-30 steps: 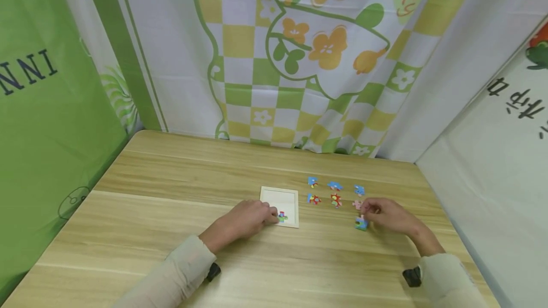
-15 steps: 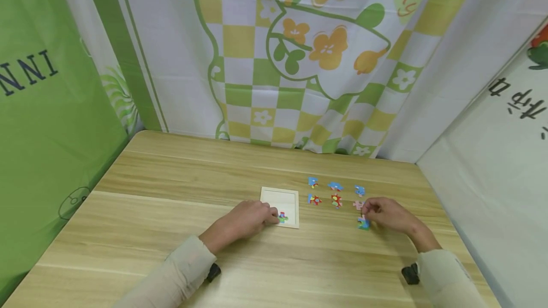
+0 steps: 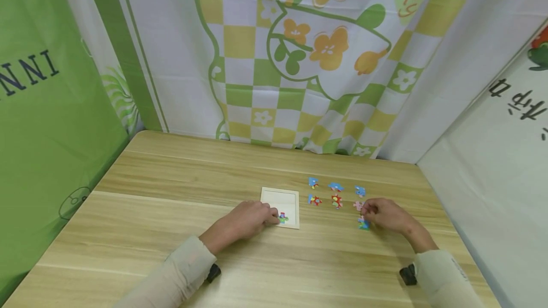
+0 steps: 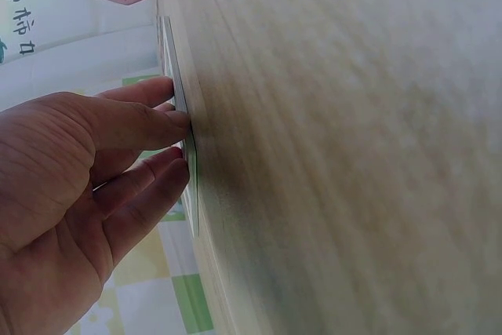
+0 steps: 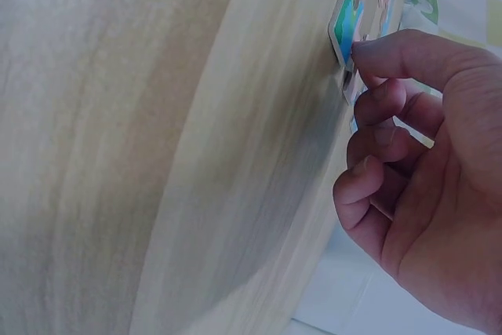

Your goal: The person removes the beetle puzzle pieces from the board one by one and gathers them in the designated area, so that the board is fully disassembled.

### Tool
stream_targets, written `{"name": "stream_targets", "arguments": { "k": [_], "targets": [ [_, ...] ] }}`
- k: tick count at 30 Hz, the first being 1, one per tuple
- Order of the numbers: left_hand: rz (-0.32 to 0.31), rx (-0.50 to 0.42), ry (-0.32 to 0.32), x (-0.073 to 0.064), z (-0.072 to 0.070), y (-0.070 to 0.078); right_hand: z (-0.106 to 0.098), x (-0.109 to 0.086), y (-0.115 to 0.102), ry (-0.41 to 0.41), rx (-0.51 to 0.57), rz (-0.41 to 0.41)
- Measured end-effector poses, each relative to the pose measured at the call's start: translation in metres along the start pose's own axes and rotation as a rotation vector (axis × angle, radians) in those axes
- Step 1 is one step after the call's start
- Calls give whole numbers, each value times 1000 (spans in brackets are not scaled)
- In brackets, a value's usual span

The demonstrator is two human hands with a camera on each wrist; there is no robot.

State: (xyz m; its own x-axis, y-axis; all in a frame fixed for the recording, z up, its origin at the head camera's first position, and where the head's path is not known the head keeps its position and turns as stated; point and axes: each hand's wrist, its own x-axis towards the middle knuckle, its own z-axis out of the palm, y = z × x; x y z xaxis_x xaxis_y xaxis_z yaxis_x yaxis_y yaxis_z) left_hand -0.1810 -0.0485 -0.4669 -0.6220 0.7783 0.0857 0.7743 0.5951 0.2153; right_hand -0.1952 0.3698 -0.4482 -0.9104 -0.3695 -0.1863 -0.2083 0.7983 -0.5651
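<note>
In the head view my left hand [image 3: 252, 218] is at the lower left of a pale square puzzle frame [image 3: 297, 203], its thumb and bent fingers gripping the rim. Just beside those fingertips, a red, blue and green jigsaw piece [image 3: 283, 217] lies inside the frame. To the right, my right hand [image 3: 387, 213] pinches the pink upper part of a blue-and-green jigsaw piece [image 5: 345, 29] between thumb and index finger. The right wrist view shows this piece low over the table, with the other fingers curled inward. My fingers hide part of each piece's edge.
Several more jigsaw pieces lie in rows behind my right hand: a blue corner piece [image 3: 313, 182], a red one [image 3: 337, 200] and a pink one [image 3: 357, 206]. The wooden table [image 3: 192, 170] meets a checked curtain [image 3: 265, 94] at its back edge.
The blue-and-green piece has shifted slightly right and turned in my right hand. My left hand stays in place at the frame.
</note>
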Motion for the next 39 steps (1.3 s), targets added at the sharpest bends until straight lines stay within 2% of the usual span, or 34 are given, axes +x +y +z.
{"name": "stream_targets", "arguments": {
  "k": [11,16,29,33,39],
  "targets": [
    [5,13,-1,0,0,0,3,0,-1,36,-53,5],
    [11,18,-1,0,0,0,4,1,-8,60,-96,-13],
    [0,11,-1,0,-1,1,26,16,-49,81,-114,-185],
    [-5,2,-9,0,-1,1,36,23,-63,75,-147,-231],
    [-12,-10,-13,0,-1,0,51,35,-88,41,-127,-273]
  ]
}}
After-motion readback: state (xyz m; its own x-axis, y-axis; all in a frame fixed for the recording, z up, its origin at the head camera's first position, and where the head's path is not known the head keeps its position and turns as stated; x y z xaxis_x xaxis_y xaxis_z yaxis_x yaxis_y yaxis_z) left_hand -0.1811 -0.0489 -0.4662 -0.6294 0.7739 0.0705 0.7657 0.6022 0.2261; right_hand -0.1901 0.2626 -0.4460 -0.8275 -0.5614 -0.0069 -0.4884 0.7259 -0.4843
